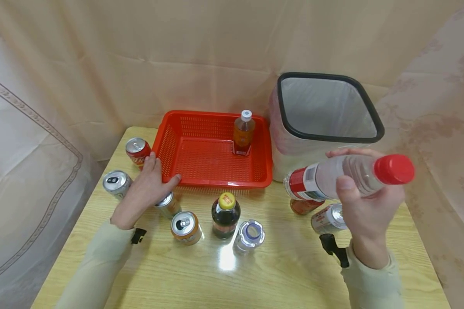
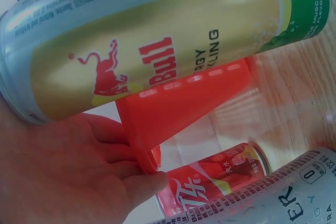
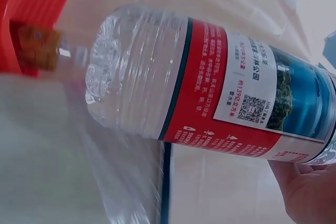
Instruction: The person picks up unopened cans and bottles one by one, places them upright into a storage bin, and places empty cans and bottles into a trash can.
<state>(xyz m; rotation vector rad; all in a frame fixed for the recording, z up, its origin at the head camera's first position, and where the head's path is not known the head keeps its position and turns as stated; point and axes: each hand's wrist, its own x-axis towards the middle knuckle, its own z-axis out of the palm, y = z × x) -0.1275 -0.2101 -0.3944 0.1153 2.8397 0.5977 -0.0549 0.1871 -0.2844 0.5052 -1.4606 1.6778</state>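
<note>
My right hand (image 1: 371, 206) grips a clear plastic water bottle (image 1: 332, 176) with a red cap and a red-and-white label. The bottle is tilted, cap towards me and base pointing left, beside the bin's near side. In the right wrist view, the bottle's label (image 3: 226, 93) fills the middle. My left hand (image 1: 147, 189) rests on the front left corner of a red plastic basket (image 1: 212, 182), thumb on the front rim. A bottle of amber drink (image 1: 243, 133) with a white cap stands inside the basket. A gold Red Bull can (image 2: 157, 51) is close to my left hand.
A black-rimmed, bag-lined bin (image 1: 328, 141) stands right of the basket. A red can (image 1: 138, 150), a silver can (image 1: 117, 183), an orange can (image 1: 186, 227), a dark yellow-capped bottle (image 1: 225, 219), a clear bottle (image 1: 249, 236) and a pale can (image 1: 328, 219) stand on the table.
</note>
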